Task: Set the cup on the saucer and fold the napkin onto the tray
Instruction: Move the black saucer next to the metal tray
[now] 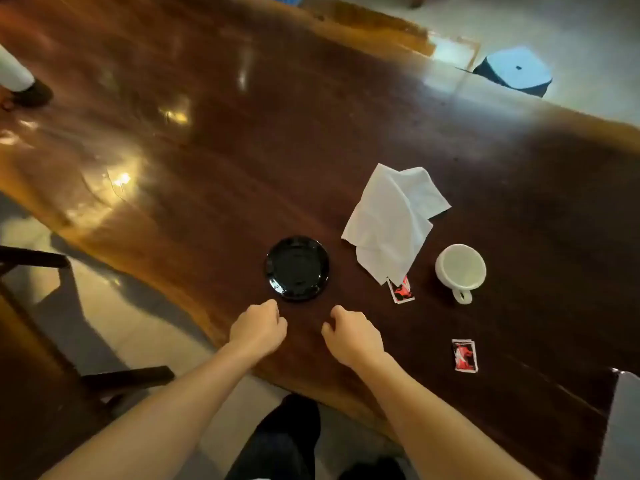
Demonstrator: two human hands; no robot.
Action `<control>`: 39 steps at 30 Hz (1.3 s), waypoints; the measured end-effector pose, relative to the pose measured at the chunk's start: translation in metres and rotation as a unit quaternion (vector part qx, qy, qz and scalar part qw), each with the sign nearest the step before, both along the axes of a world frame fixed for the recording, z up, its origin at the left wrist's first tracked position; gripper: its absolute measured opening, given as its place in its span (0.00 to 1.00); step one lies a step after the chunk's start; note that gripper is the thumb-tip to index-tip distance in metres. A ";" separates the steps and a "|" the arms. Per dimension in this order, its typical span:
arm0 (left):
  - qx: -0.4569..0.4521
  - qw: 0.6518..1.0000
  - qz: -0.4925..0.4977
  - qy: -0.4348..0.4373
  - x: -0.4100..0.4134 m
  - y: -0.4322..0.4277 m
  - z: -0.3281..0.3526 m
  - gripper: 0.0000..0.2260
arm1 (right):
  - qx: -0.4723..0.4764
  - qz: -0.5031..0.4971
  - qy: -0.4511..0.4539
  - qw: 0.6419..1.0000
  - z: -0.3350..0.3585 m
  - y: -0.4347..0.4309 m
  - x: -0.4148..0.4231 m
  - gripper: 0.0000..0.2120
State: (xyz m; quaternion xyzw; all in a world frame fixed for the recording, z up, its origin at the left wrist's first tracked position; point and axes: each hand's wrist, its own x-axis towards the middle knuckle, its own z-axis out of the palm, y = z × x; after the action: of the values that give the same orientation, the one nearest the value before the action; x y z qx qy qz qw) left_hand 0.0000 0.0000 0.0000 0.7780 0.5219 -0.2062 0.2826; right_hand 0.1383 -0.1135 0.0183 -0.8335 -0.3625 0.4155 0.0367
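- Cup: white, empty, upright on the table, handle turned toward the near edge; well apart from the saucer, on its right.
- Saucer: black, round, glossy, nothing on it; just beyond the two hands, near the table's near edge.
- Napkin: white, unfolded and crumpled, flat on the wood between saucer and cup, a little farther back than both; touching neither.
- Packet: small, red and white, partly under the napkin's near corner.
- Second packet: same kind, alone on the wood, nearer than the cup, apart from everything.
- Left hand: over the table edge, just before the saucer, fingers curled loosely inward, holding nothing; not touching the saucer.
- Right hand: beside the left one with a gap between them, fingers also curled in a loose half-closed shape, empty.
- Both forearms bare, reaching in from the bottom of the head view.
- Table: dark red-brown wood, polished, with bright reflections on the left part.
- Grey flat surface at the right lower corner, on the table's end; a tray or not, cannot tell.
- Blue stool on the pale floor beyond the far edge.
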 end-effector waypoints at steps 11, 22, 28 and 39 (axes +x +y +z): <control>-0.040 0.991 0.118 -0.050 0.024 0.087 -0.057 0.14 | 0.004 -0.381 0.195 0.904 -0.066 0.075 0.003 0.20; -0.104 0.981 0.150 -0.072 0.034 0.102 -0.080 0.08 | 0.017 -0.444 0.259 0.858 -0.089 0.082 0.008 0.03; -0.119 0.983 0.114 -0.081 0.045 0.085 -0.053 0.07 | 0.019 -0.472 0.251 0.845 -0.059 0.054 0.016 0.04; -0.211 0.970 -0.040 -0.113 0.124 -0.002 0.007 0.04 | 0.077 -0.584 0.209 0.781 -0.009 -0.071 0.055 0.06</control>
State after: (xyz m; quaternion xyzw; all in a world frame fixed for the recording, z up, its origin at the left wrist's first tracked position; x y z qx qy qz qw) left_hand 0.1238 -0.0024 0.0072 0.7392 0.3994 -0.2334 0.4895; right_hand 0.1931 -0.1843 0.0098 -0.7727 0.1792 0.4490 0.4114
